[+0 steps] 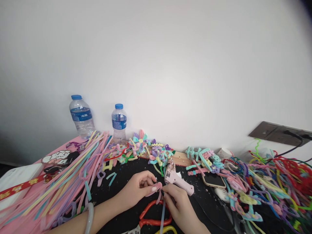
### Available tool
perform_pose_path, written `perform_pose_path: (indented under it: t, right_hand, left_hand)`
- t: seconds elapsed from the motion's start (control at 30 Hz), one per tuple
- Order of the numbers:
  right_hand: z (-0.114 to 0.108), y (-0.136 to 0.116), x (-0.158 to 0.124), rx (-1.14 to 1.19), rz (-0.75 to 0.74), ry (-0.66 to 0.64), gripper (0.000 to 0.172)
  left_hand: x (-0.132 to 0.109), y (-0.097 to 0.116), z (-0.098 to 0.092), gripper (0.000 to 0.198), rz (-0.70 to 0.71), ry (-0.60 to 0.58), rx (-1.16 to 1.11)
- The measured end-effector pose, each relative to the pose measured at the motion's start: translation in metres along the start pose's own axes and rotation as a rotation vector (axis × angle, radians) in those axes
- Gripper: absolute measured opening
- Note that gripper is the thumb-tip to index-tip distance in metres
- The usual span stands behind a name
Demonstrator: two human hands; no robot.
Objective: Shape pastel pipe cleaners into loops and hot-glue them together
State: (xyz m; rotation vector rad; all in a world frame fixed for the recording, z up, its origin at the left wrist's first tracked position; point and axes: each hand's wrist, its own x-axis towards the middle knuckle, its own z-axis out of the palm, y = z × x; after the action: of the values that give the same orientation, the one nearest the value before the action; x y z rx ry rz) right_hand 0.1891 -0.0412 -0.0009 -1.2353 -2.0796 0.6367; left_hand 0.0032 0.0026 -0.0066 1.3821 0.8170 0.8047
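One big black table point(126, 172), heaps of pipe cleaners point(268, 182) on both sides, two water bottles point(81, 116) back at the wall. My left hand point(137, 190) and right hand point(179, 204) meet near the front edge, just in front of the glue gun point(177, 180), both pinching a little pink loop point(156, 188) between their fingertips.
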Motion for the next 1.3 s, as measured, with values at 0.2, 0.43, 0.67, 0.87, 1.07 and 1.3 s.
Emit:
perform_pose_path:
  t: [0.2,0.43,0.67,0.87,1.07,1.3]
  right_hand:
    - [-0.0001,-0.0010,-0.0002,0.000,-0.006,0.006,0.024]
    - [0.0011,0.0007,-0.0008,-0.013,-0.009,0.013,0.024]
    - [0.0016,0.0009,-0.0006,-0.008,-0.010,0.006,0.023]
    - [0.0009,0.0008,-0.0003,-0.007,-0.005,0.001,0.023]
    - [-0.0001,0.0001,-0.0012,-0.007,0.004,-0.009,0.024]
    - [0.0000,-0.0012,-0.0003,-0.001,0.004,-0.004,0.023]
  left_hand:
    - [-0.0001,0.0003,-0.0001,0.033,-0.005,-0.002,-0.005]
    - [0.0003,0.0015,0.0000,0.033,-0.009,-0.001,0.000]
    - [0.0004,0.0002,-0.0002,0.032,-0.010,-0.004,-0.013]
    - [0.0007,0.0006,-0.0006,0.030,-0.005,-0.008,-0.008]
    - [0.0001,0.0028,0.0001,0.031,-0.005,-0.011,-0.016]
    - [0.0007,-0.0006,-0.0008,0.029,-0.002,-0.012,-0.005]
